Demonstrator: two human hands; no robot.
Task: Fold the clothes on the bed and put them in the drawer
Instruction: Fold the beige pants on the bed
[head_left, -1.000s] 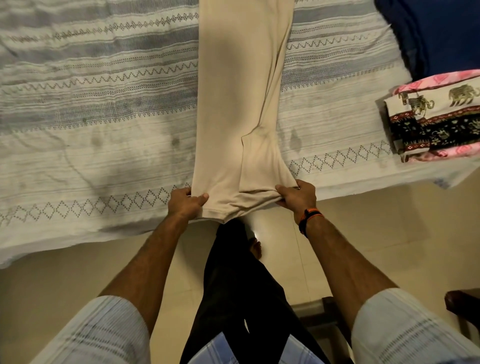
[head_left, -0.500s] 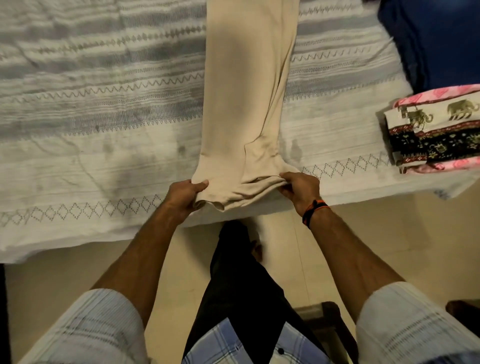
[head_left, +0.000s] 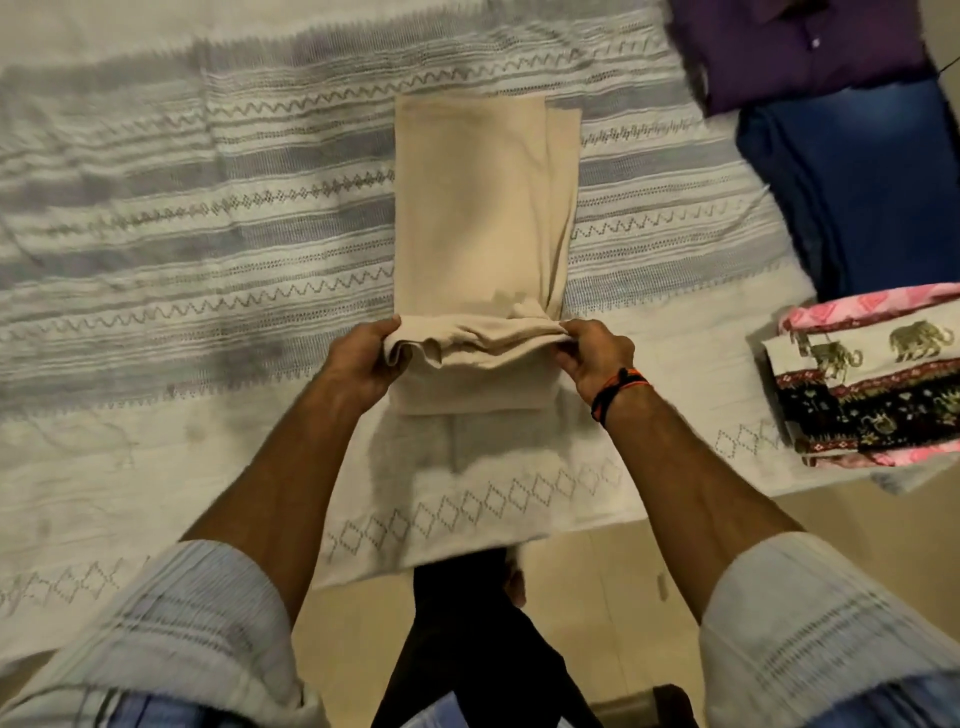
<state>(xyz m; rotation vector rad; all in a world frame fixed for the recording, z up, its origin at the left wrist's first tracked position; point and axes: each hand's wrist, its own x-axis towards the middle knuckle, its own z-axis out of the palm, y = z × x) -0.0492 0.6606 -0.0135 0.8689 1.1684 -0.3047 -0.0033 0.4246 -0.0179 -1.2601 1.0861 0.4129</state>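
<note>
Both the left hand (head_left: 358, 364) and right hand (head_left: 597, 358) pinch, fingers clamped, the bunched near end of the beige trousers (head_left: 478, 208) (partly doubled over) above the striped bedspread (head_left: 208, 260).

Both forearms are bare, with pale sleeves (head_left: 171, 618) rolled up near the elbows; the cloth has fine ribbed stripes in light grey-blue. Around the wrist of the right hand (head_left: 597, 356) sits a black and orange band (head_left: 618, 391). Nearer in, a blue checked shirt front (head_left: 441, 714) shows above dark black trousers (head_left: 467, 639).
</note>
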